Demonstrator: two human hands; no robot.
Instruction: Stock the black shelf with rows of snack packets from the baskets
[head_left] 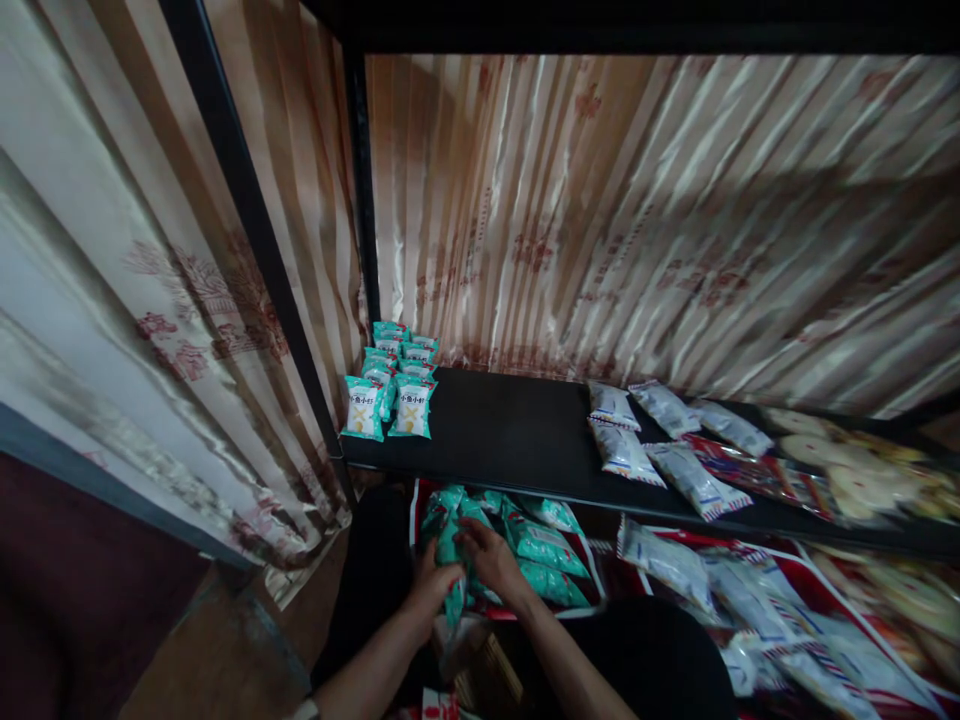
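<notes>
Low in front of me, my left hand (435, 578) is closed round a teal snack bag (454, 605), held on end over an open red-and-white box (598, 590). My right hand (489, 556) has its fingers curled in against the upper part of the same bag. Beneath and beside the hands, more teal snack bags (547, 545) lie heaped in the box. On the black shelf (510, 420) above it, several matching teal and white bags (412, 406) stand upright in two rows at the left end.
White-and-blue packets (694, 478) lie on the right part of the shelf, beside a red packet (750, 470) and clear bags of pale round pieces (862, 470). A second box below holds more white packets (667, 565). Black posts (362, 190) and patterned curtains (525, 200) bound the shelf.
</notes>
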